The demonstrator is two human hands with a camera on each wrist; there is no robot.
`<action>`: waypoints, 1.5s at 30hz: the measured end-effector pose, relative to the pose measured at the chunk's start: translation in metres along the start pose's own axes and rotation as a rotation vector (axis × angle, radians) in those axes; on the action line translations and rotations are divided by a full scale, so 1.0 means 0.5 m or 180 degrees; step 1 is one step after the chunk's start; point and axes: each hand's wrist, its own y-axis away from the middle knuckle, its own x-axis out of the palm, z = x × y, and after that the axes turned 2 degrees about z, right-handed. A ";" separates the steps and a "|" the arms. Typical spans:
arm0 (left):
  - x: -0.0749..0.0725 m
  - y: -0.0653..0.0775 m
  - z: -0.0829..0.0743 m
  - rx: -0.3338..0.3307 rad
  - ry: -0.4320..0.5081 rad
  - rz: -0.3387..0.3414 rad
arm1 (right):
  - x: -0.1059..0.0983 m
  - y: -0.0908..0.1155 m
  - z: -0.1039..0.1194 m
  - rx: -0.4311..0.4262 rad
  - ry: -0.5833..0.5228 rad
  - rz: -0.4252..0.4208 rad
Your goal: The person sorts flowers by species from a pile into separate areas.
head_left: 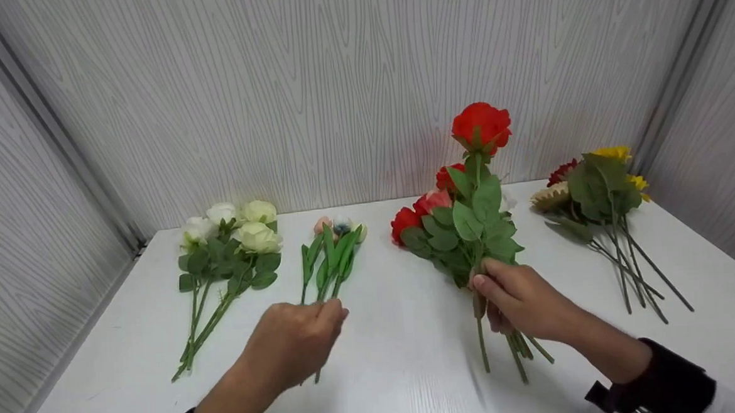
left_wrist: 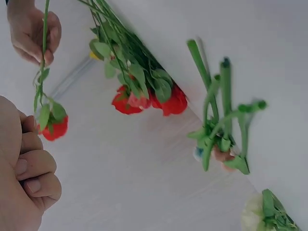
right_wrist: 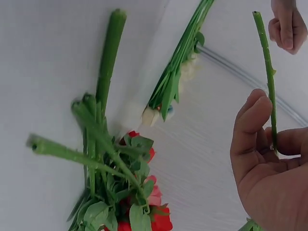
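Note:
In the head view my right hand pinches the stem of a long red rose, raised with its bloom upward above other flowers. The right wrist view shows the stem between thumb and fingers of the right hand. My left hand is curled into a loose fist over the stems of the tulips. Nothing shows inside that fist in the left wrist view, where the tulips lie apart from it. Under the held rose lies a bunch of red and pink roses.
White and cream roses lie at the left of the white table. On the right is a bunch with yellow, dark red and beige flowers, stems toward the front. A wood-grain panel stands behind, with side panels left and right.

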 end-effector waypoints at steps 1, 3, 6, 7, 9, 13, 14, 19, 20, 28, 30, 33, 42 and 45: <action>0.003 0.005 0.014 -0.0067 -0.0028 0.0003 | -0.008 -0.002 -0.006 0.0026 0.0041 -0.0037; 0.009 0.016 0.043 -0.0190 -0.0120 0.0012 | -0.022 -0.006 -0.020 0.0085 0.0088 -0.0093; 0.015 0.037 0.084 -0.0413 -0.0310 0.0100 | -0.043 -0.013 -0.045 0.0200 0.0131 -0.0135; 0.016 0.044 0.096 -0.0524 -0.0384 0.0172 | -0.050 -0.015 -0.053 0.0260 0.0120 -0.0143; 0.015 0.059 0.118 -0.0835 -0.0415 0.0405 | -0.060 -0.019 -0.069 0.0381 0.0098 -0.0164; 0.003 0.084 0.163 -0.1844 -0.0056 0.1294 | -0.073 -0.025 -0.091 0.0615 0.0076 -0.0199; -0.002 0.091 0.174 -0.2107 0.0069 0.1563 | -0.075 -0.025 -0.094 0.0669 0.0090 -0.0207; -0.029 0.131 0.228 -0.2879 0.0376 0.2838 | -0.077 -0.028 -0.101 0.0895 0.0241 -0.0213; -0.032 0.139 0.236 -0.2932 0.0419 0.3030 | -0.077 -0.028 -0.102 0.0922 0.0307 -0.0205; -0.028 0.190 0.268 -0.2915 0.1025 0.3671 | -0.072 -0.028 -0.115 0.1155 0.0907 0.0009; -0.024 0.196 0.271 -0.3010 0.1239 0.3646 | -0.070 -0.028 -0.117 0.1165 0.1027 0.0067; -0.021 0.200 0.274 -0.3162 0.1493 0.3557 | -0.068 -0.027 -0.117 0.1142 0.1096 0.0076; -0.012 0.176 0.280 -0.3235 0.0859 0.2453 | -0.066 -0.027 -0.108 0.1149 0.1196 0.0030; -0.016 0.155 0.264 -0.3283 0.0687 0.1986 | -0.070 -0.026 -0.106 0.1127 0.1316 0.0014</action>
